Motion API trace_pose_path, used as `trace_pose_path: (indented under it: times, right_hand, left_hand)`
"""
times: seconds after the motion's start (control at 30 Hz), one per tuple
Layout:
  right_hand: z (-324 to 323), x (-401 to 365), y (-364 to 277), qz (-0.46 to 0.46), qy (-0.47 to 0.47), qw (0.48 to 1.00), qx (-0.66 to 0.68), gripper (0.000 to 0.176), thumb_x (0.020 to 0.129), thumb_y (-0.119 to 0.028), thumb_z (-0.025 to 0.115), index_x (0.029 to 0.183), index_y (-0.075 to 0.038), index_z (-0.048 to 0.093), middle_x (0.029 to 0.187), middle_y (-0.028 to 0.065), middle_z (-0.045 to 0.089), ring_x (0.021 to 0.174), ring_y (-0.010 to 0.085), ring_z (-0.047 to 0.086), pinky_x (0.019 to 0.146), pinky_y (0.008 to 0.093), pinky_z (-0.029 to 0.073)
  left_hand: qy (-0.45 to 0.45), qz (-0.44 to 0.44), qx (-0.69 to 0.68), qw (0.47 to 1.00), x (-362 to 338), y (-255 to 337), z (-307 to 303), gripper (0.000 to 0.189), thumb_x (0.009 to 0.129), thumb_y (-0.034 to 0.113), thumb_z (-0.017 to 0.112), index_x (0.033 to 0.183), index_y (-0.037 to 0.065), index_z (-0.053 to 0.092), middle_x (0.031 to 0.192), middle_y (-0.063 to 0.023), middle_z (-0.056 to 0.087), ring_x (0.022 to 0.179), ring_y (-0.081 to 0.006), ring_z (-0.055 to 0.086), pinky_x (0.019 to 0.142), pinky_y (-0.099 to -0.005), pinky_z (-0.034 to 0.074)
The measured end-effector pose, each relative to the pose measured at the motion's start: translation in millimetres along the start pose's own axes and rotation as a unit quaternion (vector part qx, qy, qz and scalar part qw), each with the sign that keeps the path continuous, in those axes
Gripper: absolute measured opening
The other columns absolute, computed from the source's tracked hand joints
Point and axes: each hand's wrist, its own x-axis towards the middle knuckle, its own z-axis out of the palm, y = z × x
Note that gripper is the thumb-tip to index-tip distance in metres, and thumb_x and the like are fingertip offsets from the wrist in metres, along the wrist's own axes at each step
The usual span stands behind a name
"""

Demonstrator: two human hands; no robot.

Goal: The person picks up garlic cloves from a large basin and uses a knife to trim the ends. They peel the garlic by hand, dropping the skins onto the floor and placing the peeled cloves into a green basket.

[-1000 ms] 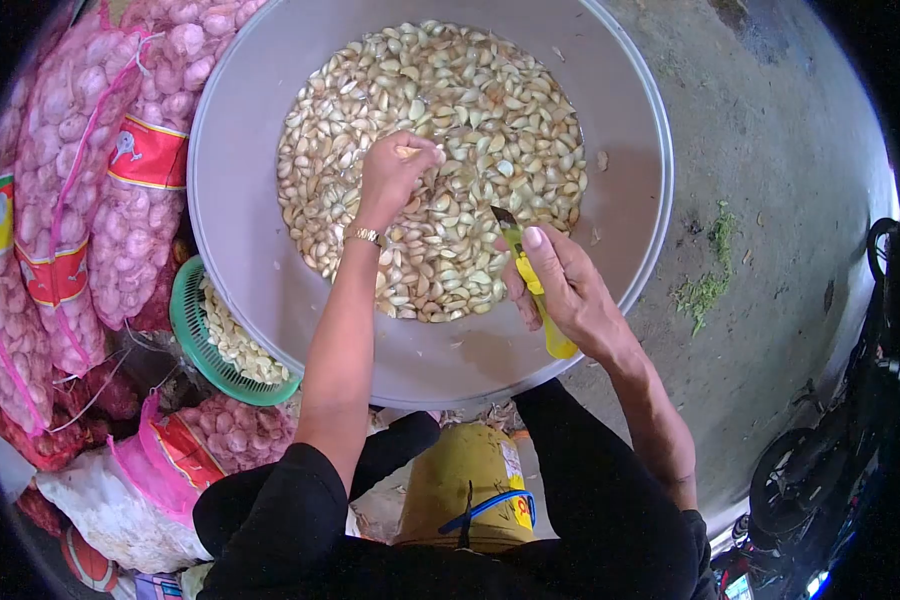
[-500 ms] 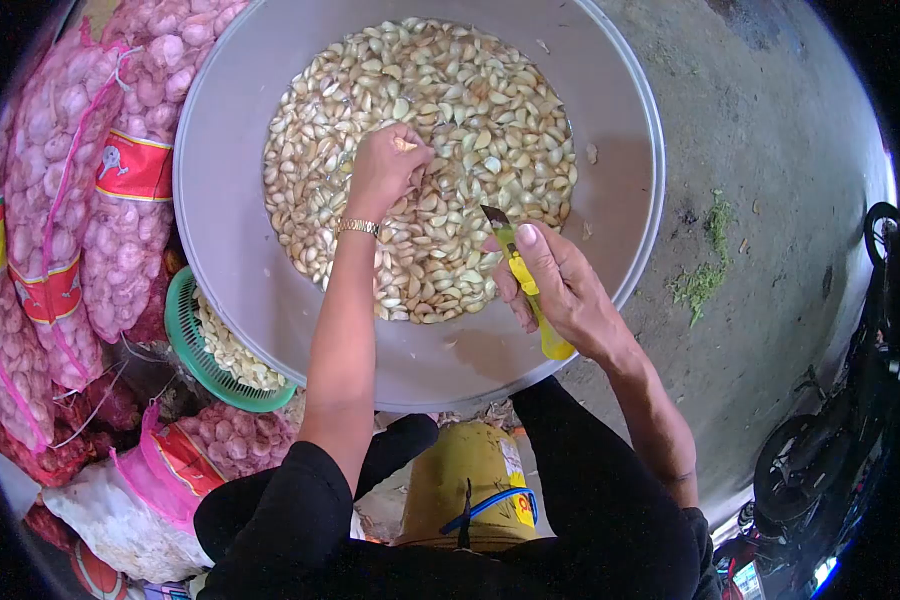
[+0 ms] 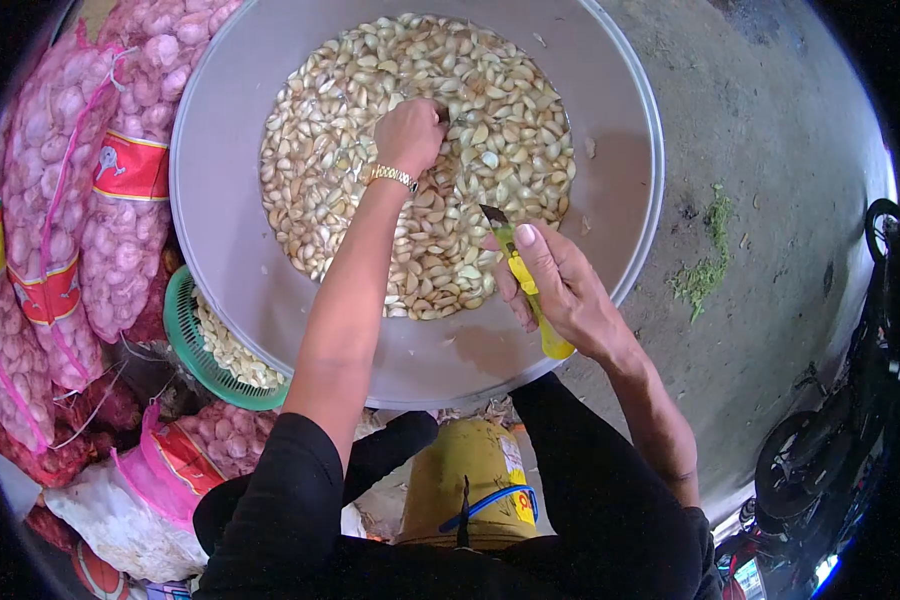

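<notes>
A large grey tub (image 3: 225, 200) holds many garlic cloves (image 3: 420, 275) in water. My left hand (image 3: 411, 135), with a gold-coloured band at the wrist, reaches down among the cloves near the middle. Its fingers are curled under and partly hidden, so what they hold cannot be made out. Over the tub's near right side, my right hand (image 3: 562, 285) is closed round a yellow utility knife (image 3: 525, 275). The dark blade is out and points up and left, above the cloves.
Pink net sacks of garlic bulbs (image 3: 60, 190) are stacked at the left. A green basket (image 3: 185, 335) with cloves stands against the tub. Between my legs is a yellow bucket (image 3: 450, 475). Green scraps (image 3: 708, 260) lie on the concrete floor at right, near a motorbike (image 3: 810, 450).
My left hand has moved forward and slightly right, down into the cloves. My right hand and the utility knife have stayed nearly in place.
</notes>
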Motion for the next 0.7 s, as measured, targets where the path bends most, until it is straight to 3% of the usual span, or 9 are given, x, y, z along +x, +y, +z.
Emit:
trace_pose_path:
  times: [0.17,0.23,0.27,0.33,0.37,0.47,0.5,0.57,0.7]
  right_hand:
    - [-3,-2,-5,0.006,0.004,1.0,0.007,0.054,0.105,-0.044,0.034,0.115,0.004,0.056,0.071,0.0022,0.051,0.053,0.0086,0.046,0.048,0.0251,0.04]
    - [-4,-3,-5,0.007,0.004,1.0,0.009,0.054,0.106,-0.044,0.034,0.115,0.004,0.056,0.071,0.0022,0.051,0.054,0.0087,0.046,0.048,0.0251,0.04]
    - [-5,-3,-4,0.007,0.003,1.0,0.008,0.054,0.106,-0.044,0.034,0.115,0.004,0.056,0.071,0.0022,0.051,0.054,0.0088,0.046,0.048,0.0251,0.04]
    - [-5,-3,-3,0.008,0.003,1.0,0.007,0.054,0.106,-0.044,0.033,0.115,0.004,0.056,0.071,0.0022,0.051,0.054,0.0088,0.046,0.048,0.0251,0.04]
    - [-5,-3,-2,0.008,0.004,1.0,0.008,0.054,0.106,-0.044,0.033,0.115,0.004,0.056,0.071,0.0022,0.051,0.054,0.0089,0.046,0.048,0.025,0.04]
    - [-4,-4,-2,0.01,0.007,1.0,0.007,0.054,0.106,-0.043,0.033,0.115,0.004,0.056,0.071,0.0022,0.051,0.054,0.0089,0.046,0.048,0.025,0.04]
    - [-3,-4,-2,0.012,0.009,1.0,0.004,0.054,0.106,-0.043,0.033,0.115,0.004,0.056,0.071,0.0023,0.05,0.053,0.0089,0.046,0.048,0.0251,0.04]
    - [-3,-1,1,0.009,0.009,1.0,0.002,0.054,0.105,-0.044,0.033,0.115,0.004,0.056,0.071,0.0023,0.05,0.053,0.009,0.046,0.047,0.0252,0.04]
    - [-1,2,-3,0.005,0.005,1.0,-0.002,0.054,0.105,-0.045,0.034,0.115,0.004,0.055,0.071,0.0025,0.05,0.053,0.0091,0.046,0.047,0.0254,0.039]
  left_hand:
    - [-0.039,-0.018,0.001,0.999,2,-5,-7,0.022,0.081,0.025,0.069,0.091,0.006,0.073,0.085,-0.0145,0.071,0.08,-0.03,0.069,0.069,-0.0415,0.052]
    - [-0.074,-0.061,-0.299,0.949,0,-19,-7,0.024,0.084,0.025,0.071,0.094,0.003,0.073,0.077,-0.0071,0.07,0.062,-0.0176,0.065,0.057,-0.0321,0.049]
    - [-0.074,-0.061,-0.299,0.949,0,-26,-7,0.024,0.084,0.025,0.071,0.094,0.003,0.073,0.077,-0.0071,0.07,0.062,-0.0176,0.065,0.057,-0.0321,0.049]
    - [-0.153,-0.14,-0.494,0.845,-3,-33,-10,0.024,0.087,0.024,0.073,0.099,0.003,0.072,0.071,0.0015,0.064,0.051,-0.005,0.051,0.046,-0.0218,0.039]
    - [-0.141,-0.149,-0.555,0.806,-6,-34,-8,0.02,0.089,0.02,0.071,0.102,0.005,0.071,0.07,0.0044,0.059,0.05,-0.0006,0.042,0.04,-0.0169,0.03]
    - [-0.162,-0.157,-0.634,0.739,-11,-41,-13,0.024,0.09,0.021,0.07,0.109,0.006,0.068,0.076,0.0014,0.063,0.05,-0.0021,0.044,0.04,-0.0168,0.029]
    - [-0.162,-0.157,-0.634,0.74,-12,-43,-14,0.024,0.09,0.021,0.07,0.109,0.006,0.068,0.076,0.0014,0.063,0.05,-0.0021,0.044,0.04,-0.0168,0.029]
    - [-0.18,-0.141,-0.675,0.701,-14,-47,-14,0.035,0.094,0.025,0.064,0.123,0.006,0.06,0.093,-0.0017,0.064,0.055,-0.0036,0.049,0.04,-0.0162,0.03]
    - [-0.196,-0.114,-0.725,0.65,-20,-44,-17,0.031,0.091,0.023,0.067,0.116,0.005,0.063,0.102,-0.0084,0.068,0.055,-0.0039,0.046,0.041,-0.0157,0.031]
